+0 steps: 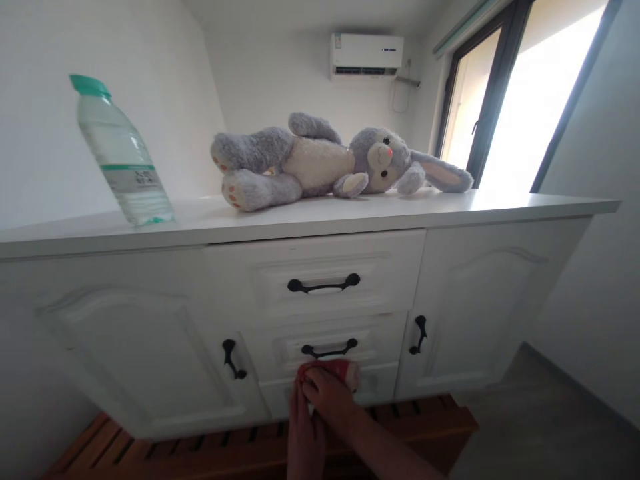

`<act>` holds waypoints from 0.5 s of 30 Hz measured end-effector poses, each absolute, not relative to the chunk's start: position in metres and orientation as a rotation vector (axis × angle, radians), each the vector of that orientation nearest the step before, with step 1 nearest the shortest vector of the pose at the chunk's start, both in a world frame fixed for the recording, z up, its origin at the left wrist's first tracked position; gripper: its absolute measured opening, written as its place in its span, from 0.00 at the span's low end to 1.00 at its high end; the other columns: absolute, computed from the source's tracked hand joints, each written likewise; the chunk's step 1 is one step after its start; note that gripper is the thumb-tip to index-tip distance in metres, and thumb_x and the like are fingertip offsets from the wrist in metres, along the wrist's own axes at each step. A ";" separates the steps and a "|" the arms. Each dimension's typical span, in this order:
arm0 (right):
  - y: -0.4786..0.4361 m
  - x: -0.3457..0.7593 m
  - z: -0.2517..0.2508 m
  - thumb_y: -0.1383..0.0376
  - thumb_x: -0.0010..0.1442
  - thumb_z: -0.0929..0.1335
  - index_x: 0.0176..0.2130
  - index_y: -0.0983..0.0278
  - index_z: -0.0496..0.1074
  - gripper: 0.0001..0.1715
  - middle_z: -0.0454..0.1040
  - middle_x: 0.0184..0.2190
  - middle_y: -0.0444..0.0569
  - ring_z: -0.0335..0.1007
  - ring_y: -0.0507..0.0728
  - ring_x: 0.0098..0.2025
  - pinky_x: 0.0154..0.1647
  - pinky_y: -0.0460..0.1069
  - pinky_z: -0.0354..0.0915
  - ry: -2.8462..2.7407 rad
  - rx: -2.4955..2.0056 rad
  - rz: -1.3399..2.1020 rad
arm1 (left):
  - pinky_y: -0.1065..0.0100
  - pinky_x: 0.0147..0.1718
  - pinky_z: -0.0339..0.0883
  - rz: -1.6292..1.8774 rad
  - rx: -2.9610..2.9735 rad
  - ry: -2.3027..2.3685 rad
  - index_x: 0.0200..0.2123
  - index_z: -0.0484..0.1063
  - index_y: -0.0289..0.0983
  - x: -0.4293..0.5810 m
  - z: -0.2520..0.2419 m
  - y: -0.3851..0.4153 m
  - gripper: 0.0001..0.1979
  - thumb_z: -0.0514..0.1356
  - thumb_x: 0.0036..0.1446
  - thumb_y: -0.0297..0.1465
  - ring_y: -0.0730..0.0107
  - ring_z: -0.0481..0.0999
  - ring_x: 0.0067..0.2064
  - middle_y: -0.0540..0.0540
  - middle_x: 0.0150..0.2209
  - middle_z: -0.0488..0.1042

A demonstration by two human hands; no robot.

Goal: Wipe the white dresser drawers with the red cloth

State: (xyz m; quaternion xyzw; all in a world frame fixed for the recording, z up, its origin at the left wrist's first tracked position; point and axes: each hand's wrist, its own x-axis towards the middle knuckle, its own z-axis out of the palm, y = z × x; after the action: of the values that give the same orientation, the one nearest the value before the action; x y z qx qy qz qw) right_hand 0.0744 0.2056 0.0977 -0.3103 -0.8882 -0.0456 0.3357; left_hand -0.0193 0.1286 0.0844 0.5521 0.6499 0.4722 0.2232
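1. Low on the cabinet front (150,347), at the bottom drawer (375,385) in the middle column, both hands meet on a red cloth (330,368).
2. Above them, two more drawers carry black curved handles, the upper handle (323,285) and the lower one (329,349); the lower one sits just above the cloth.
3. Either side of the drawers is a closed door, each with a small black handle: the left one (233,359) and the right one (419,334).
4. On the worktop (500,203), near its left end, a clear water bottle (121,155) with a green cap stands upright, close to the front edge.
5. Along the middle of the worktop a grey and cream plush rabbit (320,162) lies on its side, ears toward the right end.
6. Behind, a white air conditioner (367,55) hangs on the wall, and a dark-framed window (525,93) fills the right.
7. Below the cabinet, a brown slatted wooden base (175,453) runs along the floor.
8. The red cloth is bunched into a small wad, pressed against the drawer face.
9. The right hand (330,399) lies over the cloth, fingers curled about it; the left hand (303,427) touches its lower left edge with fingers held close together.
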 end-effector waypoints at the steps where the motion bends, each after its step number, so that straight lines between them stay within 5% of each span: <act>1: 0.208 0.047 0.100 0.70 0.63 0.69 0.41 0.64 0.75 0.05 0.76 0.42 0.49 0.74 0.58 0.44 0.46 0.51 0.74 -2.341 -0.761 -0.148 | 0.49 0.70 0.53 1.349 1.480 1.856 0.65 0.58 0.28 -0.042 0.083 0.128 0.29 0.49 0.61 0.27 0.50 0.59 0.71 0.25 0.70 0.58; 7: 0.210 -0.045 0.148 0.68 0.65 0.67 0.38 0.66 0.75 0.05 0.76 0.40 0.50 0.74 0.57 0.41 0.41 0.48 0.74 -2.391 -0.589 -0.257 | 0.46 0.67 0.59 1.477 1.395 2.052 0.59 0.66 0.26 -0.124 0.127 0.130 0.25 0.50 0.62 0.31 0.46 0.67 0.66 0.25 0.62 0.68; 12: 0.202 -0.024 0.211 0.68 0.69 0.63 0.57 0.67 0.70 0.19 0.73 0.54 0.57 0.70 0.59 0.57 0.57 0.52 0.69 -2.110 -0.644 -0.306 | 0.46 0.68 0.56 1.845 1.736 1.955 0.69 0.53 0.38 -0.108 0.185 0.121 0.32 0.53 0.63 0.30 0.51 0.60 0.70 0.32 0.70 0.60; 15: 0.199 0.005 0.221 0.69 0.68 0.64 0.57 0.69 0.70 0.19 0.75 0.53 0.56 0.71 0.59 0.55 0.57 0.52 0.70 -2.083 -0.582 -0.440 | 0.46 0.67 0.60 1.878 1.861 1.912 0.70 0.50 0.45 -0.091 0.183 0.123 0.34 0.55 0.63 0.28 0.53 0.61 0.70 0.36 0.70 0.59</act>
State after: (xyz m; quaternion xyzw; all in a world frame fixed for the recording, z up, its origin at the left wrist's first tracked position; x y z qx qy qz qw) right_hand 0.0054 0.1986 0.2209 -0.2355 -0.8425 -0.1778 0.4506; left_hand -0.0906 0.1233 0.1828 0.5693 0.5850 0.5744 -0.0608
